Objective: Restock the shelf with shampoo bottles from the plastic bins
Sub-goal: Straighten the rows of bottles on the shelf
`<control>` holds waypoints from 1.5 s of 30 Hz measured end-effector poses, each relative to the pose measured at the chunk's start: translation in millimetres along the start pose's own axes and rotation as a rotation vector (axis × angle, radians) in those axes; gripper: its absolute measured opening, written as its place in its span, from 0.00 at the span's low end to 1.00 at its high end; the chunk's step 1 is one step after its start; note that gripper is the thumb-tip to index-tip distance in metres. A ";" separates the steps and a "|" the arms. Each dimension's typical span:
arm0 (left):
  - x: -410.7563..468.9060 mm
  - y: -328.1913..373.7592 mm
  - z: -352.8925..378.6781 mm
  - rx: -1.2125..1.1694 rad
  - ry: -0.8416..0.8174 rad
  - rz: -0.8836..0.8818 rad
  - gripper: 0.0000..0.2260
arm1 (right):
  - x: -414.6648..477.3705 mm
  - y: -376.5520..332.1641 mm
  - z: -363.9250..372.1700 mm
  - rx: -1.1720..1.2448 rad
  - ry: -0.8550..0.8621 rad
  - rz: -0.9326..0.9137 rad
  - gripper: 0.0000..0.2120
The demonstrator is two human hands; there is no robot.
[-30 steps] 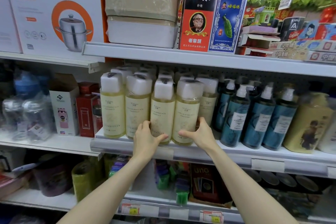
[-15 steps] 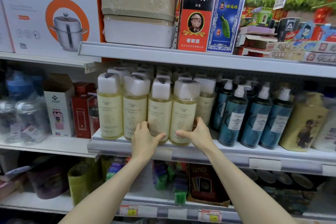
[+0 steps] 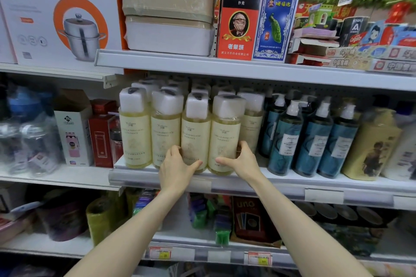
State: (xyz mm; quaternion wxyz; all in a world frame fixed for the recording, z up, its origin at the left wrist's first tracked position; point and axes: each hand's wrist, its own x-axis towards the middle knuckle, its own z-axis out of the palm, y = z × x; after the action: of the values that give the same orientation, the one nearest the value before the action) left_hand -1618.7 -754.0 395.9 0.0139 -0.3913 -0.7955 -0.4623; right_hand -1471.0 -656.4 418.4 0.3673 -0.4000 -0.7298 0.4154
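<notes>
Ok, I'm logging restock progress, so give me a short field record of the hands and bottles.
left hand: grips third pale bottle from left, near its base
right hand: grips fourth pale bottle from left, near its base
stance: both upright, side by side, at shelf front
right neighbours: teal pump bottles

Both bare arms are stretched forward and up, the left forearm (image 3: 126,231) and right forearm (image 3: 304,227) drawn closer toward the wrists. The left hand (image 3: 177,168) is seen from its back, its thumb laid across the front of the third pale bottle (image 3: 195,137), its fingers (image 3: 174,152) curled round the bottle's left side. The right hand (image 3: 244,163) is mirrored on the fourth pale bottle (image 3: 225,137). The thumbs are pointed toward each other, apart.
</notes>
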 end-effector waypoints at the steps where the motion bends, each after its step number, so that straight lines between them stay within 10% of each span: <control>1: -1.5 0.1 -2.0 -0.012 0.001 -0.004 0.27 | -1.4 -0.3 -1.5 0.011 0.000 -0.006 0.33; 21: -148.3 111.6 71.7 -0.549 -0.150 -0.072 0.21 | -78.9 79.2 -154.5 0.118 -0.007 -0.098 0.14; 45: -378.4 -0.6 347.1 -0.402 -0.719 -0.646 0.11 | -232.6 447.8 -232.9 0.147 -0.062 0.655 0.07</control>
State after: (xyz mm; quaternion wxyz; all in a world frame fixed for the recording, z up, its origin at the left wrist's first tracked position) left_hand -1238.8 -725.8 51.6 -0.4789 -0.2551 -0.7256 -0.4232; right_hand -1048.6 -640.4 57.7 0.2199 -0.5729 -0.5414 0.5748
